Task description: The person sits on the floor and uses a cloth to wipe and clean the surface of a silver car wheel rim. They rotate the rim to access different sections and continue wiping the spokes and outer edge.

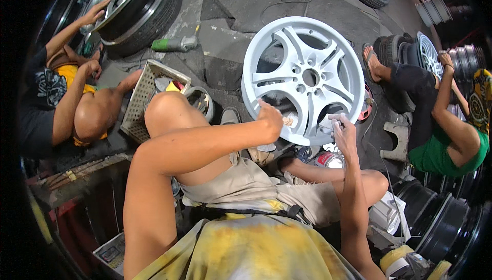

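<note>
A pale grey-white alloy wheel rim (321, 67) with split spokes and a ring of bolt holes leans in front of my legs. At its near left edge my left hand (270, 122) is closed round the lip, with fingertips showing through a gap between spokes. My right hand (344, 132) is at the near right edge, pinching a small pale sheet (326, 123) against the rim. The sheet looks like folded sandpaper, though its surface is too small to tell. Pale dust coats the right fingertips.
A green angle grinder (175, 43) lies on the dark floor beyond a cream plastic crate (137, 107). A red-labelled can (329, 160) stands by my leg. People work at wheels on the left (61, 95) and right (451, 126). Black rims (443, 229) crowd the near right.
</note>
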The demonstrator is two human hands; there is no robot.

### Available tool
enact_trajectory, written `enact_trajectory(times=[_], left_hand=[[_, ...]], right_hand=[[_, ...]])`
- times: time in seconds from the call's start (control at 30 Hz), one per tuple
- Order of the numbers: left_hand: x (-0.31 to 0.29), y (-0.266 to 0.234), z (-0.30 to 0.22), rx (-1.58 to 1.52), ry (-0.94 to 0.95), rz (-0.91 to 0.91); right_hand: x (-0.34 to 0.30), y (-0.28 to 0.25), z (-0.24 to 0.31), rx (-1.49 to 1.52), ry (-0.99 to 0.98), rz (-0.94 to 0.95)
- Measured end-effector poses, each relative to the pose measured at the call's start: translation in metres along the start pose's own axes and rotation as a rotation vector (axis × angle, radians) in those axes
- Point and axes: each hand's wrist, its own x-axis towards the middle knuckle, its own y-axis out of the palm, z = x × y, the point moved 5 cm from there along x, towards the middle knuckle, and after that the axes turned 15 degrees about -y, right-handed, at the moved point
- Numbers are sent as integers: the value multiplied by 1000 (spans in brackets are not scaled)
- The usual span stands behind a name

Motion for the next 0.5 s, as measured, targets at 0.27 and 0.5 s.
enact_trajectory(times=[0.27, 0.5], left_hand=[[9, 29, -39, -66, 115, -63], [0, 8, -16, 87, 54, -48]], right_hand=[[-8, 6, -18, -245, -340, -10], [-7, -5, 24, -588, -420, -197]])
